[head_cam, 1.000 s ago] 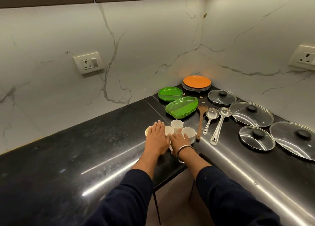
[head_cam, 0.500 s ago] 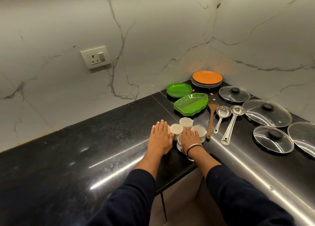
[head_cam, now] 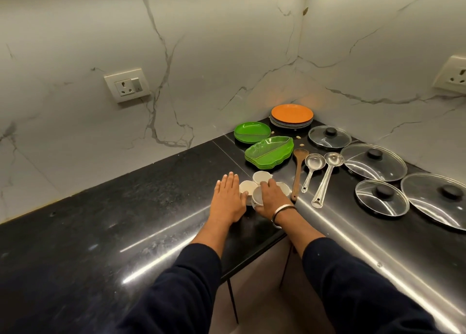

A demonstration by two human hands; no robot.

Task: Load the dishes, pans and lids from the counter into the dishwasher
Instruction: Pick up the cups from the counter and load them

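Head view: our left hand [head_cam: 228, 200] lies flat with straight fingers, holding nothing, its edge touching the white cups [head_cam: 259, 186] clustered just this side of the green leaf plates [head_cam: 269, 152]; our right hand [head_cam: 271, 197] curls over the nearest cup, apparently gripping it. We judge the step to be gathering cups: lift one cleanly, keeping clear of the wooden spatula [head_cam: 298, 172] beside them.
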